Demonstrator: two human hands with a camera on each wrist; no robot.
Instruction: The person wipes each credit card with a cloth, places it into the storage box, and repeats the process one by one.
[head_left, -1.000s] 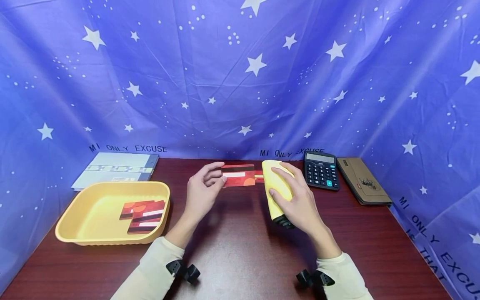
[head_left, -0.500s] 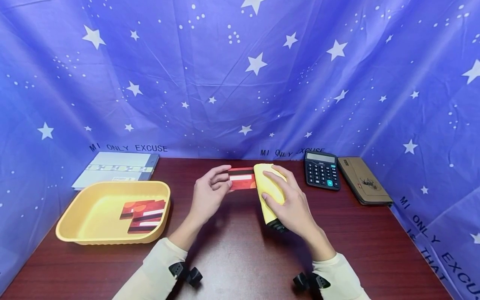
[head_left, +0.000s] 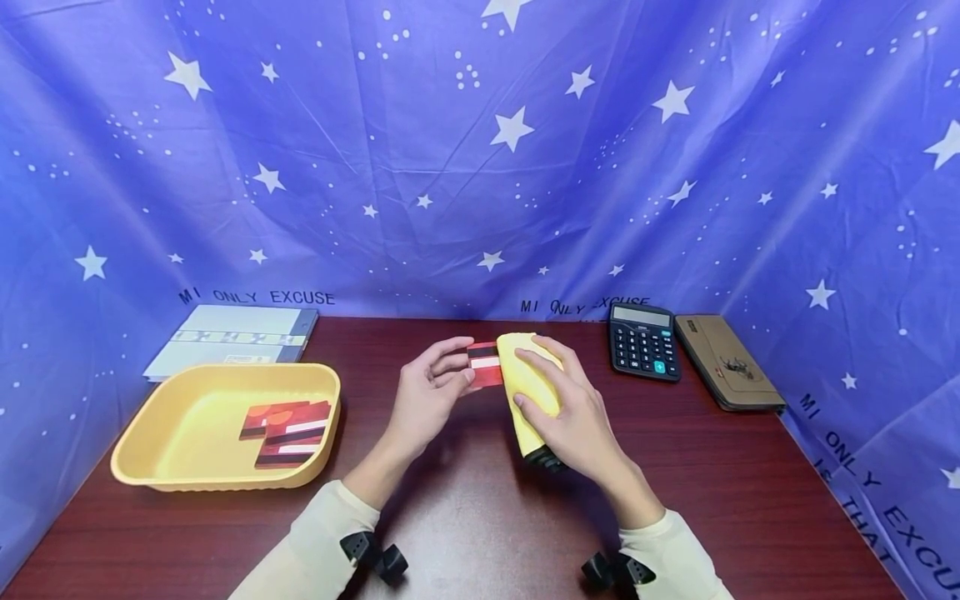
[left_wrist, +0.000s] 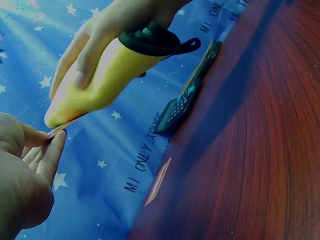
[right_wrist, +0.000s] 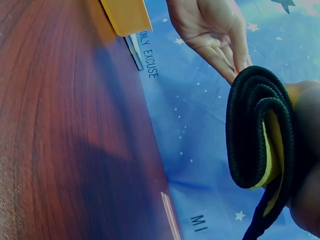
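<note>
My left hand (head_left: pixel 427 402) pinches the left end of a red card (head_left: pixel 483 364) with a dark stripe and a white strip, held up over the table. A folded yellow cloth (head_left: pixel 517 392) with black edging is gripped in my right hand (head_left: pixel 576 412) and covers the card's right part. In the left wrist view the cloth (left_wrist: pixel 107 82) meets the thin edge of the card at my left fingertips. The right wrist view shows the cloth's rolled black edge (right_wrist: pixel 260 85). Another red card (left_wrist: pixel 159 182) lies flat on the table, hidden in the head view.
A yellow basin (head_left: pixel 180 433) with several red cards (head_left: pixel 296 433) inside stands at the left, before a grey-white notebook (head_left: pixel 232 333). At the back right are a black calculator (head_left: pixel 643 340) and a brown wallet (head_left: pixel 727 362). A starry blue curtain (head_left: pixel 420 167) borders the table (head_left: pixel 480 533).
The cloth has moved left along the card and now covers more of it. Both hands have come closer together and slightly nearer the front. The card on the table is now hidden in the head view.
</note>
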